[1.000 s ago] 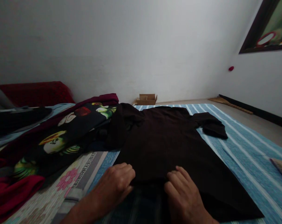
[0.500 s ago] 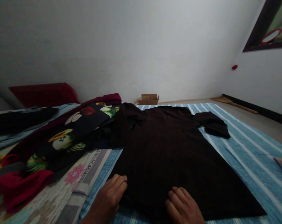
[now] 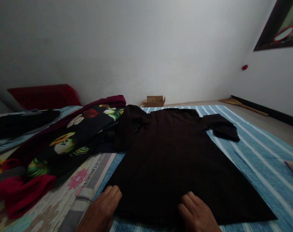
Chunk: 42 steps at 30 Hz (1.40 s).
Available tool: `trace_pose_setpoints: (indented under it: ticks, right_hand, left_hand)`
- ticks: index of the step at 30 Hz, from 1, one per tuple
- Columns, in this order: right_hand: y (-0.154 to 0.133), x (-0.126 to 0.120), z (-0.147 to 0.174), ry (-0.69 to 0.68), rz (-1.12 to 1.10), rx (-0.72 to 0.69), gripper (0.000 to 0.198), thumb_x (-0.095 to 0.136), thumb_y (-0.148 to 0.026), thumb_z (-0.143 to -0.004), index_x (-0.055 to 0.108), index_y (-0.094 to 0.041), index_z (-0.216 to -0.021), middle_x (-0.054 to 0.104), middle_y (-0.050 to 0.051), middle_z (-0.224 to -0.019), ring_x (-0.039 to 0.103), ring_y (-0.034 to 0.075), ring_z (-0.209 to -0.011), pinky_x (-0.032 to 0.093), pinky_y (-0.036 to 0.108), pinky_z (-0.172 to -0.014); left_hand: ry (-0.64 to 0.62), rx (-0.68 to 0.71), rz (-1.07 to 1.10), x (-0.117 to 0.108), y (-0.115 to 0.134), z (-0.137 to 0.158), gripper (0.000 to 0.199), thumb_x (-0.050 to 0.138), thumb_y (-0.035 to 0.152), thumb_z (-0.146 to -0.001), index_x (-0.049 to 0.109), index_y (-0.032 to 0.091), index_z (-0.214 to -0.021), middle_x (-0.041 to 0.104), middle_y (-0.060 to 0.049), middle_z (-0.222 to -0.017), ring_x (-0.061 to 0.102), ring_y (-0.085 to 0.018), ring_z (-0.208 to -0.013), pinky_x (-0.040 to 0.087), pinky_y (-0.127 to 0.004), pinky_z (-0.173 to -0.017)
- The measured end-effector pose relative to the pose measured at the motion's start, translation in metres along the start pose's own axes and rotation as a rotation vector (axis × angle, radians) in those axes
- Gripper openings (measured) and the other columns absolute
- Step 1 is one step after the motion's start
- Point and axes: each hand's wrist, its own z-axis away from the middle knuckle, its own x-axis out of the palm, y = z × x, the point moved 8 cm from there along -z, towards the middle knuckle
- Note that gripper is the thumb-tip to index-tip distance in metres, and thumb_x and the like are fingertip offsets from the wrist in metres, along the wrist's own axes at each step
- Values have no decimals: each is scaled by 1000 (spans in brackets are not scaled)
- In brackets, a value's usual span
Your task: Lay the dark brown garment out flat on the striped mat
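Note:
A dark brown-black shirt (image 3: pixel 170 161) lies spread on a blue striped sheet (image 3: pixel 255 164), its collar end away from me and its wide hem towards me. At the hem's left corner my left hand (image 3: pixel 104 204) is closed on the cloth. My right hand (image 3: pixel 196 211) has its fingers curled onto the hem near the middle, gripping the fabric. The right sleeve lies out flat, bent downward at its end. On the left, the other sleeve is bunched against a pile of clothes.
Left of the shirt is a heap of clothes with a black fruit-print garment (image 3: pixel 85 132) and a red cloth (image 3: pixel 25 193). Under it lies a floral printed sheet (image 3: pixel 76 180). A small open cardboard box (image 3: pixel 154 101) stands by the wall, and a red object (image 3: pixel 45 96) leans at back left.
My left hand has moved left and slightly down, drawing the hem's left corner outward so the shirt lies wider. My right hand has shifted a little to the right.

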Motion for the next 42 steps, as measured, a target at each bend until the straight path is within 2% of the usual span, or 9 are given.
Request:
trace_pose_setpoints:
  ticks: [5, 10, 16, 20, 24, 27, 30, 36, 42]
  right_hand:
    - [-5, -6, -4, 23, 39, -60, 34, 24, -10, -91, 44, -18, -64, 43, 0, -60, 37, 14, -55, 25, 26, -50]
    - [-3, -5, -5, 12, 64, -58, 30, 27, -8, -89, 42, -19, -65, 44, 0, -60, 39, 14, -55, 26, 25, -50]
    - [8, 13, 4, -211, -26, -30, 18, 56, -15, -76, 40, -21, -69, 49, -3, -65, 43, 12, -55, 29, 24, -50]
    - [12, 23, 12, -320, -10, -67, 26, 64, -9, -65, 42, -20, -68, 51, -4, -65, 44, 12, -55, 28, 24, -49]
    - [24, 29, 18, -499, -113, 72, 23, 60, -2, -63, 46, -20, -66, 54, -4, -69, 47, 11, -60, 26, 23, -50]
    - [30, 23, 18, -610, -236, 225, 20, 54, 1, -64, 50, -19, -67, 56, -3, -75, 48, 10, -65, 28, 22, -54]
    - [30, 17, 16, -671, -311, 292, 19, 51, 0, -66, 52, -19, -67, 55, -2, -77, 47, 10, -66, 29, 22, -55]
    - [24, 26, 25, -670, -240, 196, 21, 52, 2, -63, 50, -18, -67, 56, -2, -76, 48, 11, -68, 29, 23, -57]
    - [20, 28, 25, -531, -161, 91, 20, 57, -3, -67, 45, -19, -66, 53, -4, -72, 47, 10, -65, 30, 23, -54]
  left_hand:
    - [-33, -28, 33, 14, -13, 6, 59, 40, -2, -56, 57, 25, -105, 61, -2, -111, 52, -20, -108, 41, -34, -97]
    - [-70, -17, 110, 13, -27, 11, 52, 46, 6, -60, 57, 28, -106, 62, -2, -112, 53, -22, -107, 43, -30, -93]
    - [-212, -31, 221, -1, -19, 8, 50, 49, 12, -57, 55, 27, -104, 60, -3, -114, 51, -24, -108, 42, -30, -89]
    - [-375, -19, 292, -7, 2, -2, 31, 42, 11, -56, 52, 23, -84, 60, 0, -90, 54, -17, -84, 43, -25, -75]
    - [-453, 16, 275, -10, 12, -11, 13, 39, 11, -61, 42, 21, -69, 54, 1, -77, 50, -15, -73, 38, -25, -67]
    - [-478, 38, 252, -8, 13, -13, 9, 37, 11, -65, 39, 20, -66, 53, 1, -74, 48, -14, -69, 36, -25, -64]
    - [-483, 40, 236, -6, 11, -13, 10, 37, 10, -62, 36, 20, -62, 52, 1, -70, 47, -14, -65, 34, -25, -59]
    - [-545, 13, 188, -8, 17, -16, 11, 38, 10, -60, 34, 20, -59, 55, 0, -70, 49, -15, -64, 36, -25, -60]
    - [-511, -30, 195, -22, 22, -18, 11, 37, 10, -63, 38, 20, -58, 56, 0, -67, 51, -15, -64, 36, -25, -60]
